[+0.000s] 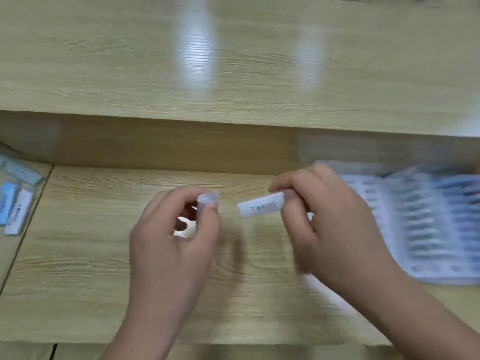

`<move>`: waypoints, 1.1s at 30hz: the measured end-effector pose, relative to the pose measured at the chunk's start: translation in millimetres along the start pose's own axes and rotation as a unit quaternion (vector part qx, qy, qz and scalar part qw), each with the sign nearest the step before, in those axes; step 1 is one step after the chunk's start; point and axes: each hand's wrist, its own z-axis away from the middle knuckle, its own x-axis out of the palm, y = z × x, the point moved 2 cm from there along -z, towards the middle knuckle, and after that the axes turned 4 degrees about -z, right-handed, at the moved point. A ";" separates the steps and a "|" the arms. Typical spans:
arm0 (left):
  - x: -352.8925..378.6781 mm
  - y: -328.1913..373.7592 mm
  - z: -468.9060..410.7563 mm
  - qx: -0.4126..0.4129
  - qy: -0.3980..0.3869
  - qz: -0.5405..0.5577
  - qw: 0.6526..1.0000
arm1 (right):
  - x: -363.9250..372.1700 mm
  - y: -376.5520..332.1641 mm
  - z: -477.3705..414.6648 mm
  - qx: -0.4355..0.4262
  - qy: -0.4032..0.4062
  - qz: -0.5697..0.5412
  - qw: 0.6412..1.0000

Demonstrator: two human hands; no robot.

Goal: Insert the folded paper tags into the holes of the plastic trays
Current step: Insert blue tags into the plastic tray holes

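The right hand (330, 229) pinched a folded paper tag (261, 207) by one end between thumb and fingertips. The free end with the dark print pointed leftward, probably so that it could lead into an opening. The left hand (168, 242) held a small clear plastic piece (207, 200) pinched between thumb and curled fingers, with its open end turned toward the tag. The two were near each other but apart, both lifted above the middle of the wooden surface (91, 255). That suggested the tag was being lined up and was not yet inserted.

A spread of plastic trays (436, 229) lay at the right edge of the surface, within easy reach of the right hand. Some small white and blue packs (18, 211) sat at the left edge.

Motion blur softened everything. I could not read the print on the tag or tell the exact shape of the clear piece, and its lower part was hidden inside the left hand. The tray rows smeared together, so filled holes could not be told from empty ones, and the frame cut off the trays on the right. A raised wooden ledge (233, 74) hid the back of the surface.
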 end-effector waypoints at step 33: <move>187.0 160.2 68.2 0.151 -0.181 0.013 0.972 | -176.8 194.5 67.0 0.028 0.129 -0.029 0.991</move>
